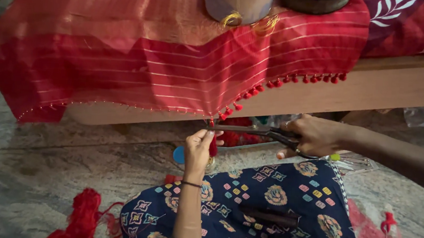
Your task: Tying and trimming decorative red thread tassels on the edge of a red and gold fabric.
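- Left hand (198, 148) pinches red tassel (213, 147) hanging off sari (175, 71) hem, below wooden bed edge (401, 86).
- Right hand (314, 137) fingers closed through scissors (251, 130) handles; blades at tassel top.
- Keep thread taut, snip clear of hem.

Soft, even daylight fills the view, perhaps from the upper right, where the wooden edge (401, 83) is brightest; no hard glare; the red cloth (176, 66) glows where light passes through its thin upper part; shadow gathers under the cloth's hem and beneath the ledge; the left corner is dim; the stone floor (41, 171) is flat and muted; focus is fair at centre, though the scissors (251, 130) and both hands look slightly soft; edges blur a little; colours are saturated.
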